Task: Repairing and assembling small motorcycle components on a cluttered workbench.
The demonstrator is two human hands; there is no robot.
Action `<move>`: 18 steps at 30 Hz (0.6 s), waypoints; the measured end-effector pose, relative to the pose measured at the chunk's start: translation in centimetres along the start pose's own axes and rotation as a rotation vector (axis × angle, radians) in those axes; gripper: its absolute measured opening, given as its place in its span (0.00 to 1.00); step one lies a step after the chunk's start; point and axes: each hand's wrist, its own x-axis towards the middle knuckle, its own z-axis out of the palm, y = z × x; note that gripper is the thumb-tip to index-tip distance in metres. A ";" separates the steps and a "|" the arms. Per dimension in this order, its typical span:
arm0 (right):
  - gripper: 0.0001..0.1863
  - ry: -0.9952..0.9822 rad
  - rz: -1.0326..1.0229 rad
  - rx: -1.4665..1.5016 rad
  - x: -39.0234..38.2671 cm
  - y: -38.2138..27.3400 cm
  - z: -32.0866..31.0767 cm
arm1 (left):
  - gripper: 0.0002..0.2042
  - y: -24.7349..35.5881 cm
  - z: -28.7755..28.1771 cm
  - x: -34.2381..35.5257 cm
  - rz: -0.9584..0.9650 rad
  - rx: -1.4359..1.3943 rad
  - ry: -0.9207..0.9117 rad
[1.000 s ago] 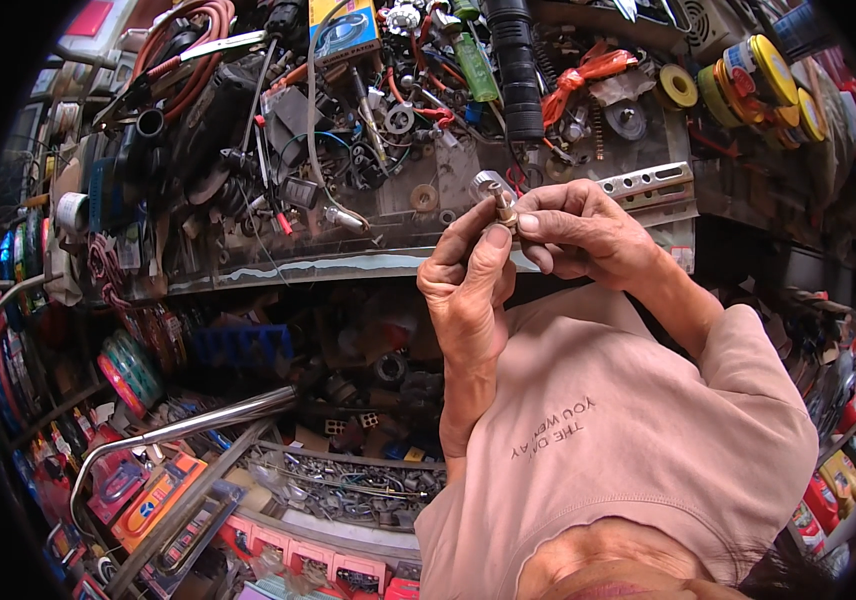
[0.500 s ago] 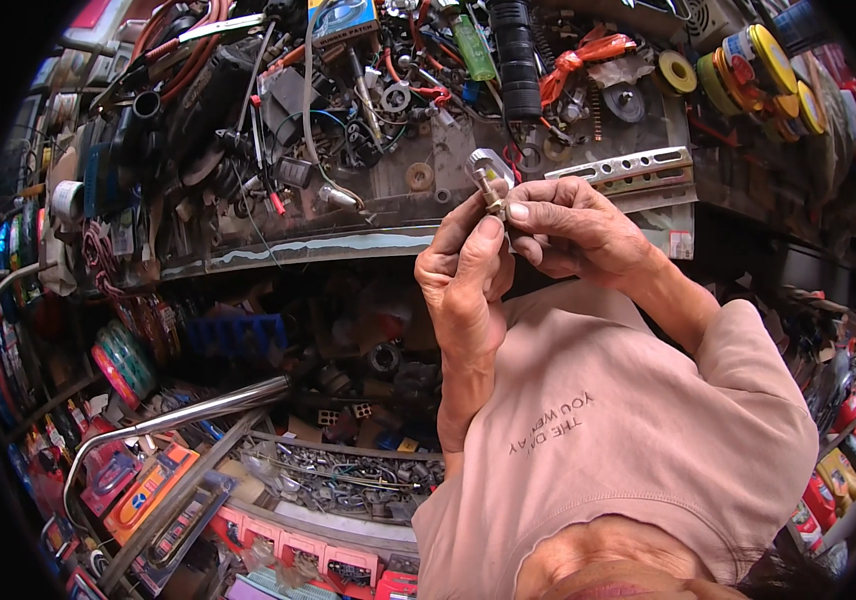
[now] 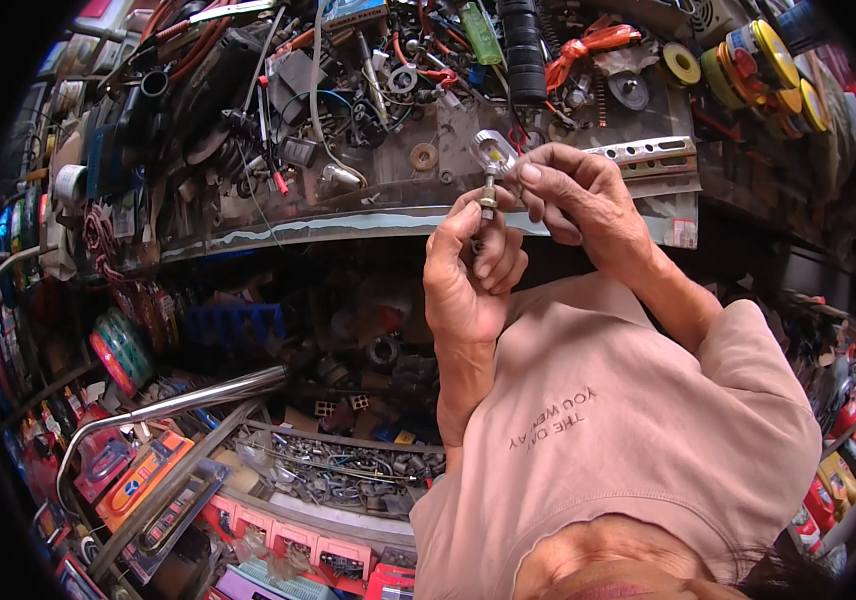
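Over the front edge of the workbench (image 3: 348,228), my left hand (image 3: 471,260) pinches a small brass-coloured metal fitting (image 3: 489,190) between thumb and fingers, and the fitting stands nearly upright. Just beyond its upper end shows a clear, shiny piece (image 3: 488,146) with a yellow-green spot inside. Whether that piece is joined to the fitting or lies behind it, I cannot tell. Close by on the right is my right hand (image 3: 583,200), its thumb and forefinger drawn together beside the clear piece. What those fingertips hold, if anything, is hidden.
Tools, cables and loose parts crowd the bench's back, including a green bottle (image 3: 481,35) and a perforated metal rail (image 3: 648,153) at right. Yellow-rimmed tape rolls (image 3: 748,65) hang farther right. Below lie a bent chrome tube (image 3: 178,402) and a tray of small metal parts (image 3: 348,480).
My right hand has shifted up and away from the fitting's lower end. The fitting now shows more fully above my left fingertips. The whole bench sits slightly higher in the picture.
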 end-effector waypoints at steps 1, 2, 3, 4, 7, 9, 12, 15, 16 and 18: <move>0.15 -0.011 -0.011 0.001 0.4 0.4 -0.3 | 0.15 0.1 0.0 -0.1 -0.011 0.041 -0.020; 0.15 -0.012 -0.011 0.001 0.5 0.4 -0.3 | 0.16 0.1 -0.1 -0.2 -0.022 0.082 -0.040; 0.14 -0.043 0.000 -0.001 0.6 0.3 -0.2 | 0.16 0.0 0.1 -0.4 -0.029 0.107 -0.016; 0.13 -0.074 0.011 -0.003 0.6 0.3 -0.1 | 0.16 -0.1 0.0 -0.5 -0.029 0.107 -0.017; 0.11 -0.071 0.006 -0.023 0.6 0.5 -0.1 | 0.17 -0.2 0.1 -0.7 -0.037 0.157 0.014; 0.11 -0.052 -0.014 -0.009 0.5 0.5 0.0 | 0.18 -0.3 0.2 -0.8 -0.006 0.165 0.037; 0.15 -0.058 -0.003 -0.023 0.3 0.5 -0.1 | 0.20 -0.4 0.2 -0.9 0.047 0.186 0.082; 0.16 -0.099 -0.013 -0.018 0.2 0.8 -0.4 | 0.21 -0.4 0.3 -1.0 0.080 0.202 0.115; 0.16 -0.103 -0.011 -0.016 0.2 0.9 -0.4 | 0.20 -0.4 0.3 -1.1 0.090 0.205 0.126; 0.16 -0.108 -0.007 -0.013 0.1 0.9 -0.5 | 0.16 -0.2 0.8 -1.2 0.108 0.249 0.152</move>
